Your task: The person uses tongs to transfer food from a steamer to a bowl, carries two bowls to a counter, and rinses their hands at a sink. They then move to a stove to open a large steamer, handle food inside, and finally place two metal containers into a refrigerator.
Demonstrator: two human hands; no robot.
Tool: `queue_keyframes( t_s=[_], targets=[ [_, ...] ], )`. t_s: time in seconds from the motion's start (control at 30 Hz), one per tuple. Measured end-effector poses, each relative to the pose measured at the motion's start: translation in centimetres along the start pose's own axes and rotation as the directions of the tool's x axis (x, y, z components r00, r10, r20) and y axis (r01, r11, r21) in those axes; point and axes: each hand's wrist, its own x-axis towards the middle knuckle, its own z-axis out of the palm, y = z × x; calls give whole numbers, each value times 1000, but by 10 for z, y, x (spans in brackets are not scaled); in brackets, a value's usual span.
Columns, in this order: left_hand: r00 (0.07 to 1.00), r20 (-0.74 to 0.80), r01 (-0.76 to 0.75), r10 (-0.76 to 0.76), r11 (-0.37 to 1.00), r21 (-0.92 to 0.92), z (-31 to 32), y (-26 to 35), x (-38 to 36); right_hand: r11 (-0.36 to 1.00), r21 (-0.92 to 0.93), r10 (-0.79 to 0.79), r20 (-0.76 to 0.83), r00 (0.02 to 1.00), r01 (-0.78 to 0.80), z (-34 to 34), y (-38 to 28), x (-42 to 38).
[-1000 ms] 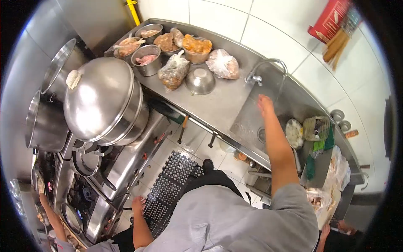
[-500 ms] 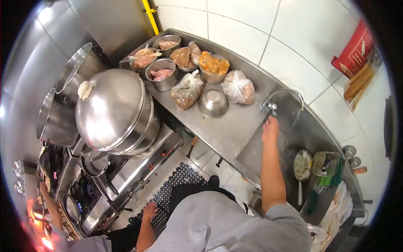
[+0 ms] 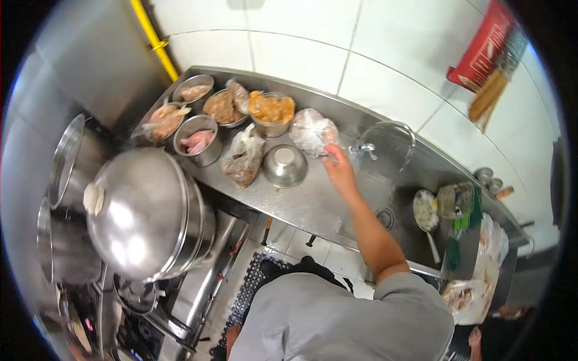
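**Filled bag lies just up and left of the right hand**

The right hand (image 3: 338, 162), near the centre of the frame, has its fingers parted and extended; the grip has hold of nothing. Its fingertips sit at the lower-right edge of the clear filled bag (image 3: 312, 129), touching or just short of it; I cannot tell which. The bag rests on the steel surface (image 3: 283, 201), above centre, roundish, with no clear long axis. The upturned metal bowl (image 3: 285, 166) is left of the hand, the tap (image 3: 364, 149) to its upper right. The left hand (image 3: 233, 338) barely shows at the bottom edge, well apart from the bag; its grip cannot be told.
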Motion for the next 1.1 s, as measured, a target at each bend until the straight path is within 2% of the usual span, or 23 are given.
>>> queue_keyframes(
  t_s=[0.1, 0.17, 0.2, 0.23, 0.27, 0.3, 0.33, 0.37, 0.4, 0.43, 0.47, 0.5, 0.57, 0.67, 0.77, 0.87, 0.93, 0.97, 1.0, 1.03, 1.07, 1.1],
  targets=[
    [996, 73, 43, -40, 999, -33, -14, 53, -21, 991, -137, -20, -147, 989, 0, -6, 16, -11],
    [974, 223, 54, -47, 998, -26, -32, 136, -68, 969, -157, -211, -125, 970, 190, -23, 38, -18],
    [953, 302, -3, 5, 1000, -5, -46, 192, -103, 976, -194, -119, -108, 987, 96, -27, 30, -22],
    [894, 406, -197, 192, 980, -30, -67, 244, -134, 988, -145, 32, -130, 991, -51, -26, 25, -23],
    [917, 291, -335, 274, 924, 186, -81, 313, -189, 993, -112, 32, -96, 995, -42, -28, 36, -22],
    [902, 209, -407, 379, 906, 114, -104, 339, -211, 997, -73, 14, -81, 997, -20, -25, 45, -21],
    [742, 62, -661, 668, 713, 233, -127, 361, -221, 995, -79, 61, -46, 997, -64, -17, 35, -20],
    [677, -88, -599, 730, 617, 510, -144, 401, -246, 989, -95, 110, -22, 994, -112, -16, 23, -19],
    [548, -311, -497, 776, 602, 625, -148, 434, -261, 992, -119, 42, 23, 999, -39, -11, 17, -18],
    [166, -180, -385, 970, 231, 893, -175, 455, -246, 990, -141, -21, 56, 998, 28, -8, 11, -19],
    [65, -191, -277, 979, 202, 939, -184, 482, -242, 982, -162, -81, 82, 993, 94, -7, 6, -22],
    [2, -109, -196, 994, 108, 975, -207, 499, -220, 982, -142, -105, 117, 988, 121, -9, 1, -27],
    [185, -147, -241, 972, 190, 952, -235, 526, -189, 980, -106, -147, 173, 974, 167, -17, -6, -41],
    [505, -288, -49, 814, 360, 932, -247, 551, -166, 955, -257, -90, 220, 971, 147, -43, 2, -64],
    [604, -316, 18, 731, 383, 923, -261, 570, -144, 1000, -25, 18, 194, 981, -13, -66, 10, -86],
    [634, -228, 28, 739, 272, 962, -239, 579, -165, 993, -23, 115, 245, 963, -113, -83, 37, -100],
    [604, -235, 59, 761, 251, 966, -269, 575, -142, 981, -18, 189, 333, 924, -194, -83, 26, -110],
    [607, -311, 112, 732, 308, 945, -244, 579, -159, 988, 12, 138, 344, 929, -151, -77, 23, -119],
    [617, -249, 107, 746, 234, 966, -271, 578, -141, 948, 74, 252, 416, 874, -309, -74, 7, -129],
    [581, -245, -84, 776, 357, 930, -302, 569, -120, 985, 58, 114, 475, 873, -161, -70, 8, -138],
    [760, -170, -279, 628, 551, 787, -300, 576, -121, 943, 119, 161, 654, 739, -310, -61, 7, -164],
    [701, -223, -234, 677, 514, 825, -305, 573, -118, 932, 123, 153, 720, 676, -342, -51, 17, -185]
  ],
)
